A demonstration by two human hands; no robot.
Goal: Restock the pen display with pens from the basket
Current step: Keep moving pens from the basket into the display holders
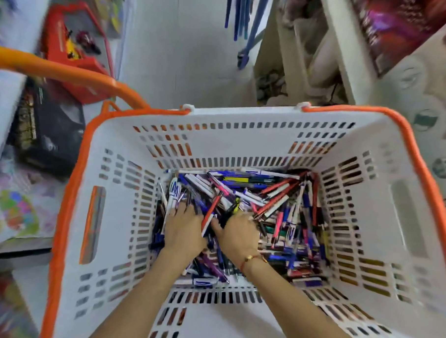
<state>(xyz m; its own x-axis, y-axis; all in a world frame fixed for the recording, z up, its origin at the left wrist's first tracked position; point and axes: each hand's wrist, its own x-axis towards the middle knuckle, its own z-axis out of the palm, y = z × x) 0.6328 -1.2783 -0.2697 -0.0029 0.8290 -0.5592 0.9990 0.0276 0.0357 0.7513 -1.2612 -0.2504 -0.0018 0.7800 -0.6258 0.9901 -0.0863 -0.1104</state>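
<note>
A white slotted basket [362, 226] with an orange rim fills the lower view. Its floor is covered by a heap of pens [286, 212] in blue, red, white and black. Both my hands are down inside it, side by side on the heap. My left hand [182, 231] lies palm down with fingers spread over blue and white pens. My right hand [238, 234] digs its fingers into the pile; whether it grips a pen is hidden. A red-and-white pen [209, 215] sticks up between the two hands. The pen display is not clearly in view.
An orange basket handle [67, 72] arcs across the upper left. Behind it stands a red container [76, 57], with a dark box [49, 133] below. Blue rods [242, 19] hang at top centre. White shelving with packaged goods [375, 47] is at the upper right.
</note>
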